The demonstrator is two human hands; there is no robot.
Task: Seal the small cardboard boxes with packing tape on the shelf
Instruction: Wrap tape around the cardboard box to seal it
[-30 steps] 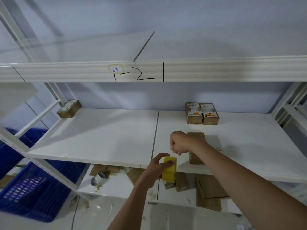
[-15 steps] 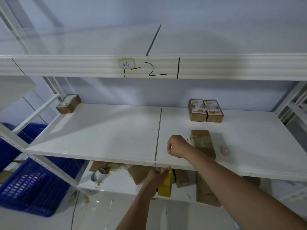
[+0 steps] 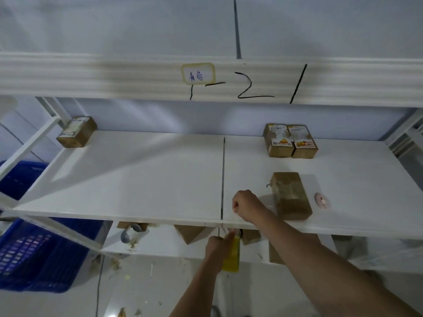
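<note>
yellow tape roll [image 3: 231,255], blurred below the shelf [image 3: 137,179], gripped by left hand [image 3: 216,248]; right hand [image 3: 246,205] fisted, contents unclear.

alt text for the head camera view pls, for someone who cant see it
A person's left hand grips a yellow tape roll below the white shelf edge, while the right hand, curled, rests on the shelf beside a small cardboard box. Two labelled boxes stand behind it.
</note>
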